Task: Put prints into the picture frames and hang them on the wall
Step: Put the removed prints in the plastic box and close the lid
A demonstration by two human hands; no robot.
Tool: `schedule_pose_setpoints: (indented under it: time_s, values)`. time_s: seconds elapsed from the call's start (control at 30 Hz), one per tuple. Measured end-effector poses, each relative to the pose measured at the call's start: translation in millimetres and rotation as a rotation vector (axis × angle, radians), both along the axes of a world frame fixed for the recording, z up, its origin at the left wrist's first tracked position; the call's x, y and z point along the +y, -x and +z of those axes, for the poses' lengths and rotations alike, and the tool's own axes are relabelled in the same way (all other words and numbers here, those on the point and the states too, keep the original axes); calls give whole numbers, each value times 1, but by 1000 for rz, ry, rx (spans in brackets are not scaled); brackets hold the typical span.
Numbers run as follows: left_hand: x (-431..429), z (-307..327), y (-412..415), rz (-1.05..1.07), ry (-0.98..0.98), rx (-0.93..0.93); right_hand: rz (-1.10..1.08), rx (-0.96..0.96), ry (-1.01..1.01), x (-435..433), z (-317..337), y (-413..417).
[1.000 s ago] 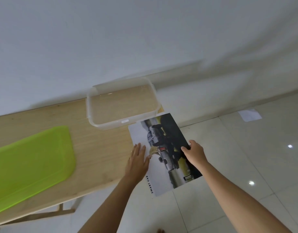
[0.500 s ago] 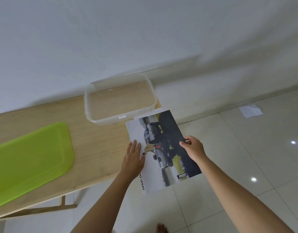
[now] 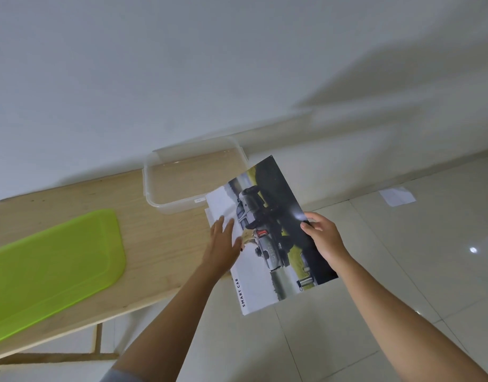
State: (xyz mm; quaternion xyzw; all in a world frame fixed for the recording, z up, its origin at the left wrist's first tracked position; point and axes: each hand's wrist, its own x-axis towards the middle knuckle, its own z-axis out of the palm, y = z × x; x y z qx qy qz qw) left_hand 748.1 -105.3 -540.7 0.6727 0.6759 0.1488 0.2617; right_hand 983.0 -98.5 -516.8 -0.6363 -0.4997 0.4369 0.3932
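A green tray [image 3: 52, 268] lies at the desk's [image 3: 160, 244] left end, and a clear tub [image 3: 176, 209] sits at its far right corner. Just in front of the tub, the left hand [image 3: 222, 244] rests flat, fingers straight, on the white margin of the car print [image 3: 276, 235] (lettered SMART CAB), which juts past the desk's right edge. The right hand [image 3: 324, 238] pinches the print's dark edge with thumb and curled fingers.

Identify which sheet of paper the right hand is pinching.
The car print lettered SMART CAB, pinched by the right hand. A plain white sheet lies beneath it on the table; a third sheet lies on the floor.
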Motion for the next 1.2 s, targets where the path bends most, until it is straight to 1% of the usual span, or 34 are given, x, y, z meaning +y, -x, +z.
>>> schedule_pose_setpoints:
  time_s: [0.1,0.13,0.17,0.23,0.27,0.37,0.43,0.5,0.57,0.63,0.7,0.87,1.0,1.03,1.1,1.13,1.2]
  values:
    - [25,46,-2,82,-129,-203,-7,-24,-122,2,27,-4]
    - [35,66,-1,136,-150,-310,2,-39,-180,3,38,-4]
    - [43,89,1,194,-147,-452,12,-49,-243,4,49,-2]
    - [55,131,7,273,-103,-812,24,-92,-384,6,70,2]
    - [58,150,10,292,-72,-945,31,-133,-458,7,79,5]
    - [58,196,27,325,0,-1196,98,-286,-708,15,101,16]
    - [58,212,42,331,26,-1286,154,-394,-873,19,110,27]
    - [56,220,60,305,40,-1246,191,-512,-1006,22,115,40]
    - [54,222,78,237,14,-1145,245,-598,-1078,26,116,55]
    - [52,223,95,206,-56,-1052,301,-608,-1093,32,111,70]
    - [50,225,110,155,-133,-1005,334,-564,-1061,39,103,86]
    - [66,231,147,1,-273,-924,450,-389,-917,64,77,139]
    - [88,232,175,-29,-267,-874,472,-186,-710,93,57,184]
    - [93,231,182,-35,-261,-844,454,-125,-655,99,55,195]
    - [104,231,198,-50,-242,-817,347,22,-507,113,55,217]
    - [108,230,205,-51,-231,-835,280,82,-434,120,54,228]
    - [112,229,218,-50,-205,-930,159,146,-288,133,49,243]
